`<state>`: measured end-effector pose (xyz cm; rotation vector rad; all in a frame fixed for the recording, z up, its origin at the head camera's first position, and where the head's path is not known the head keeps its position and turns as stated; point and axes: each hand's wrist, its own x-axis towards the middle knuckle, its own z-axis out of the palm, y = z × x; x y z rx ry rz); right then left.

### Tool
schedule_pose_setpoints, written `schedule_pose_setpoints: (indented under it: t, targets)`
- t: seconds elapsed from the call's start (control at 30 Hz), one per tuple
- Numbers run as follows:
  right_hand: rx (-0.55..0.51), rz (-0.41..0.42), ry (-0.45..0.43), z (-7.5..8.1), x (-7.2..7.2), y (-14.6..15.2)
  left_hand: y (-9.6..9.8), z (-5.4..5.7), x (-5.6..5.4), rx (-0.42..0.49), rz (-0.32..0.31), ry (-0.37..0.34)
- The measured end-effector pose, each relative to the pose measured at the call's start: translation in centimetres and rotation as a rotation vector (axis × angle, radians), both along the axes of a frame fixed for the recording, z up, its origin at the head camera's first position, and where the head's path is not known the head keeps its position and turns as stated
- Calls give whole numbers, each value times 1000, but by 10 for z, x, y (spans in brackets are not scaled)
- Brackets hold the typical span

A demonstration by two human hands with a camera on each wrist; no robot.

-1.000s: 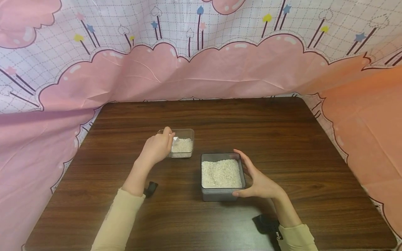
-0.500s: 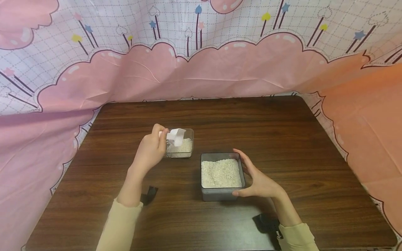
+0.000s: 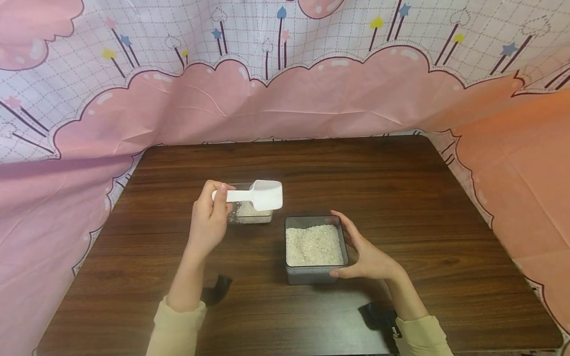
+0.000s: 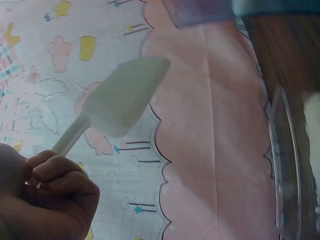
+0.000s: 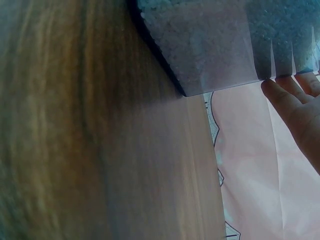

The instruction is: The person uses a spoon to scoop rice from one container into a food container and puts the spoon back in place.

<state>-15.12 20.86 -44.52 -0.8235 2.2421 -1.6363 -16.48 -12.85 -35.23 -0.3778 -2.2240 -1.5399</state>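
My left hand [image 3: 208, 220] pinches a white scoop [image 3: 268, 196] by its handle, with the thumb on top. The scoop's broad head points right, above a small clear container [image 3: 254, 220] that holds a little rice [image 3: 247, 209]; no rice shows on the scoop. In the left wrist view, the scoop [image 4: 125, 97] tilts upward from curled fingers [image 4: 65, 175]. My right hand [image 3: 367, 256] grips the right side of a square grey see-through container [image 3: 310, 276], thumb at the front corner and fingers behind. Rice [image 3: 314, 245] fills much of it.
Both containers stand on a dark wood-grain table [image 3: 356, 183], the clear one farther back and left. A patterned pink and white cloth [image 3: 276, 113] hangs behind and at both sides. Black wrist devices [image 3: 377, 316] sit below the forearms.
My left hand has drawn the scoop up out of the clear container and turned it level, its head swinging right. The right hand and grey container have stayed put.
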Motion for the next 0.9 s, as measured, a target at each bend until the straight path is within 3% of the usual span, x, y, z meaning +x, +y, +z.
schedule_pose_setpoints:
  t: [0.23,0.47,0.73,0.9]
  targets:
    - [0,-1,2,0,0,0,6,2,7,218,-205,-83]
    - [3,-3,7,0,-1,-1,11,0,9,300,-300,-126]
    - [11,-12,3,0,0,0,25,-2,11,242,-339,-169]
    - [10,-8,9,-1,0,0,35,-5,11,143,-303,-202]
